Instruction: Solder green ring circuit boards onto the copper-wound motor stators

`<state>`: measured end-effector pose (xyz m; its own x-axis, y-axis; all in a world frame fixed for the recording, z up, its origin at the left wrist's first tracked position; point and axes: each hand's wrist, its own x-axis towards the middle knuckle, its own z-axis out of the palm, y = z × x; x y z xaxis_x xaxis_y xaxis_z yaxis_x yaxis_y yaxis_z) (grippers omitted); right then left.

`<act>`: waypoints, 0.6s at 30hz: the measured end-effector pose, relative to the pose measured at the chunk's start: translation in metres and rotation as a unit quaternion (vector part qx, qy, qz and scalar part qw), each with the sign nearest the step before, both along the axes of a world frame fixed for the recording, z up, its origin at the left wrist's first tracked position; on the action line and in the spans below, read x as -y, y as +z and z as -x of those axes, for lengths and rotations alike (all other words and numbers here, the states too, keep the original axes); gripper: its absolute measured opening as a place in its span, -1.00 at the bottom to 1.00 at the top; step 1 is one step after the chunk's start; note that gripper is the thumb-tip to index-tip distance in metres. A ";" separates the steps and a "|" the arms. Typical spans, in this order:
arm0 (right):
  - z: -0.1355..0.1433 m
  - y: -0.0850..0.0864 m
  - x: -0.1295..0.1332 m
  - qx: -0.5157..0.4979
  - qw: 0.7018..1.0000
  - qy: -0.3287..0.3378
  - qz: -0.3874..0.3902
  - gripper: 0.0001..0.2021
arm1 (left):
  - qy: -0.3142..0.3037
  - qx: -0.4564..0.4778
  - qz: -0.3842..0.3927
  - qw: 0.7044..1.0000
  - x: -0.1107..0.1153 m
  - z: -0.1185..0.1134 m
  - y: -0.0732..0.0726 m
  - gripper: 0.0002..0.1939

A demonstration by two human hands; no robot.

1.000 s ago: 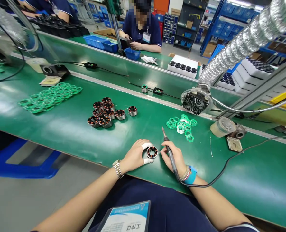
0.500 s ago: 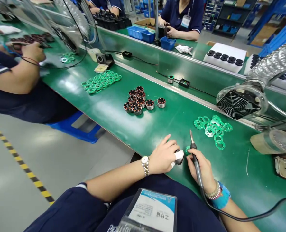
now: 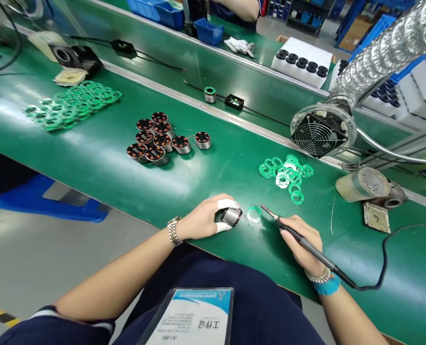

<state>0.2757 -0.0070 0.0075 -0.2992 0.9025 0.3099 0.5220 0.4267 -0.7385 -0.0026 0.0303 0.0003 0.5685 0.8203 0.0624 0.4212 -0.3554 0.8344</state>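
Observation:
My left hand (image 3: pixel 202 218), with white covers on thumb and finger, grips a silver motor stator (image 3: pixel 231 217) lying on its side just above the green table. A green ring board (image 3: pixel 254 214) lies flat to the right of the stator, close to its end. My right hand (image 3: pixel 304 239) is closed around a soldering iron (image 3: pixel 308 247), whose tip points up and left beside the ring board. Several upright stators (image 3: pixel 163 141) with copper windings stand farther back on the left. A pile of green ring boards (image 3: pixel 288 175) lies behind my right hand.
A fan (image 3: pixel 318 134) on a silver duct hangs at the back right. Near it are a round container (image 3: pixel 363 183) and a small sponge tray (image 3: pixel 377 217). More ring boards (image 3: pixel 72 105) lie at left. The iron's cable (image 3: pixel 384 254) curves right.
The view has shifted right and down. The stator has turned onto its side in my left hand, the ring board now shows fully, and the iron's tip has swung left and down towards it.

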 end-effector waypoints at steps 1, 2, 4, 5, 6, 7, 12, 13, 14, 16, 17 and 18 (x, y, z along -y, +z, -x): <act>0.001 -0.002 0.000 0.004 1.000 -0.022 0.007 -0.84 | 0.001 0.000 -0.003 1.000 -0.002 -0.001 0.001 -0.65; 0.002 -0.003 0.000 0.007 0.999 -0.041 0.015 -0.86 | -0.001 0.003 -0.007 1.000 -0.005 -0.001 0.001 -0.65; 0.005 -0.005 0.000 0.008 0.998 -0.055 0.037 -0.90 | -0.012 0.011 -0.011 1.000 -0.010 -0.002 0.002 -0.66; 0.007 -0.006 -0.001 0.005 0.997 -0.052 0.049 -0.91 | -0.020 0.016 -0.011 1.000 -0.012 -0.002 0.002 -0.66; 0.008 -0.006 -0.002 0.000 0.997 -0.046 0.063 -0.91 | -0.028 0.022 -0.010 0.999 -0.014 -0.002 0.001 -0.65; 0.009 -0.006 -0.002 -0.003 0.996 -0.040 0.075 -0.90 | -0.037 0.028 -0.009 0.999 -0.017 -0.002 0.000 -0.63; 0.012 -0.005 -0.004 0.004 0.995 -0.016 0.100 -0.90 | -0.054 0.053 0.008 0.997 -0.022 0.000 -0.007 -0.60; 0.012 -0.005 -0.004 0.006 0.995 -0.012 0.100 -0.91 | -0.054 0.055 0.010 0.997 -0.022 0.000 -0.008 -0.60; 0.012 -0.005 -0.005 0.006 0.995 -0.009 0.100 -0.91 | -0.054 0.056 0.011 0.997 -0.023 0.000 -0.009 -0.60; 0.012 -0.006 -0.005 0.007 0.995 -0.006 0.097 -0.90 | -0.055 0.060 0.010 0.997 -0.023 0.000 -0.009 -0.60; 0.012 -0.006 -0.005 0.007 0.995 -0.006 0.096 -0.90 | -0.055 0.062 0.009 0.997 -0.023 0.000 -0.009 -0.59; 0.012 -0.007 -0.005 0.007 0.995 -0.005 0.095 -0.90 | -0.055 0.064 0.007 0.996 -0.023 0.000 -0.009 -0.59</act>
<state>0.2634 -0.0016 0.0007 -0.2934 0.9472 0.1291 0.5358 0.2748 -0.7984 -0.0022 0.0533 -0.0086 0.6434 0.7547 0.1286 0.2706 -0.3813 0.8839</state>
